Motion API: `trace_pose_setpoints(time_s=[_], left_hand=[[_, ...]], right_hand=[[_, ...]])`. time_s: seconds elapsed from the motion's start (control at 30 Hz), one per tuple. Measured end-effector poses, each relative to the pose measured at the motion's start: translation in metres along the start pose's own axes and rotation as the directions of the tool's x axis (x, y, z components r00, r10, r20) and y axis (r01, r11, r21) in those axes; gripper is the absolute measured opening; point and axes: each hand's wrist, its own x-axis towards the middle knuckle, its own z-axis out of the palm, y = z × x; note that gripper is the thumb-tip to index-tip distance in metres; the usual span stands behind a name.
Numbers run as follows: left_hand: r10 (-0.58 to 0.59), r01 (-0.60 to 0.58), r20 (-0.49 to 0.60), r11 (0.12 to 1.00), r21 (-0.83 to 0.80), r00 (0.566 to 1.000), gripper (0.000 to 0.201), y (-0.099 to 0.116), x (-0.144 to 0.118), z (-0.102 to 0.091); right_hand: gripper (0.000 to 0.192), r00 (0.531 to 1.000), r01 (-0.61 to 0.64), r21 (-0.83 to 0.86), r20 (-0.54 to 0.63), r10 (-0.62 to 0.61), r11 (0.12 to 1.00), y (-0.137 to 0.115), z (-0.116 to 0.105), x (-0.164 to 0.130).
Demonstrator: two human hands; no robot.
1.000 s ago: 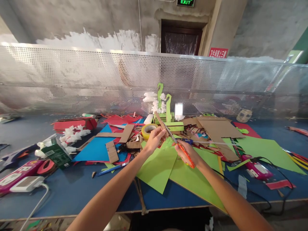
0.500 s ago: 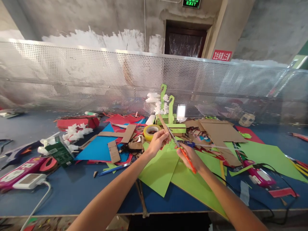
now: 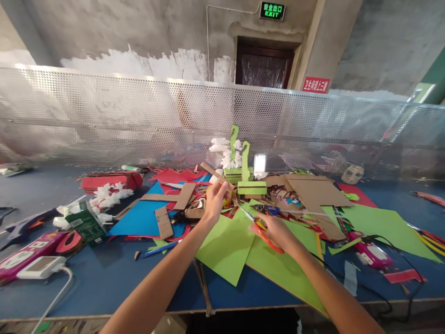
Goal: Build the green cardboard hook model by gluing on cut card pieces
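Pinched in my left hand (image 3: 215, 200) is a narrow cardboard strip (image 3: 211, 171), tilted up to the left. My right hand (image 3: 274, 231) grips orange-handled scissors (image 3: 264, 239), their blades pointing up and left, just apart from the strip's lower end. Beneath both hands lie light green sheets (image 3: 225, 253). A yellow tape roll (image 3: 227, 198) is partly hidden behind my left hand. Just beyond stand a green box (image 3: 252, 187) with a dark band and hook-shaped green cutouts (image 3: 245, 160), beside white crumpled pieces (image 3: 231, 157).
A blue sheet (image 3: 139, 215) and cardboard scraps (image 3: 163, 222) lie left, near a dark green box (image 3: 85, 222) and a white device (image 3: 43, 267) with a cable. Right are a large cardboard piece (image 3: 309, 190) and a pink device (image 3: 373, 255). A perforated metal screen (image 3: 139, 120) runs behind.
My left hand has moved slightly left, and the cardboard strip now leans further left. The scissors have come away from the strip, and my right hand is a little lower.
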Motion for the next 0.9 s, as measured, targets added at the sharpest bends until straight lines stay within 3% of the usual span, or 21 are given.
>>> trace_pose_setpoints(time_s=[0.13, 0.23, 0.33, 0.47, 0.6, 0.7, 0.8, 0.9], left_hand=[[-0.009, 0.006, 0.044, 0.998, 0.066, 0.999, 0.042, -0.002, 0.007, -0.008], [-0.067, 0.056, 0.117, 0.994, 0.095, 0.991, 0.043, -0.006, 0.004, -0.005], [-0.115, 0.092, 0.182, 0.987, 0.130, 0.977, 0.045, -0.007, -0.003, 0.001], [-0.187, 0.140, 0.312, 0.976, 0.169, 0.931, 0.049, -0.007, -0.011, 0.007], [-0.248, 0.171, 0.433, 0.963, 0.208, 0.866, 0.050, -0.009, -0.014, 0.008], [-0.319, 0.312, 0.434, 0.946, 0.088, 0.843, 0.050, -0.009, -0.012, 0.006], [-0.409, 0.494, 0.436, 0.864, -0.098, 0.802, 0.054, -0.004, -0.010, 0.004], [-0.443, 0.572, 0.459, 0.799, -0.188, 0.770, 0.055, 0.002, -0.010, 0.004]], right_hand=[[0.045, 0.998, 0.024, -0.266, 0.070, -0.005, 0.964, -0.007, 0.004, -0.005], [0.044, 0.984, 0.091, -0.276, 0.171, -0.044, 0.957, -0.016, -0.001, -0.003], [0.039, 0.990, 0.086, -0.129, 0.124, -0.070, 0.988, -0.023, -0.017, 0.008], [0.036, 0.985, 0.109, 0.156, -0.150, -0.086, 0.982, -0.026, -0.032, 0.034], [0.032, 0.984, 0.137, 0.446, -0.164, -0.070, 0.885, -0.016, -0.023, 0.054], [0.037, 0.984, 0.125, 0.588, -0.178, -0.023, 0.800, -0.001, -0.015, 0.059], [0.042, 0.971, 0.152, 0.670, -0.239, 0.017, 0.727, 0.016, -0.014, 0.062], [0.043, 0.958, 0.181, 0.701, -0.284, 0.038, 0.689, 0.026, -0.014, 0.063]])
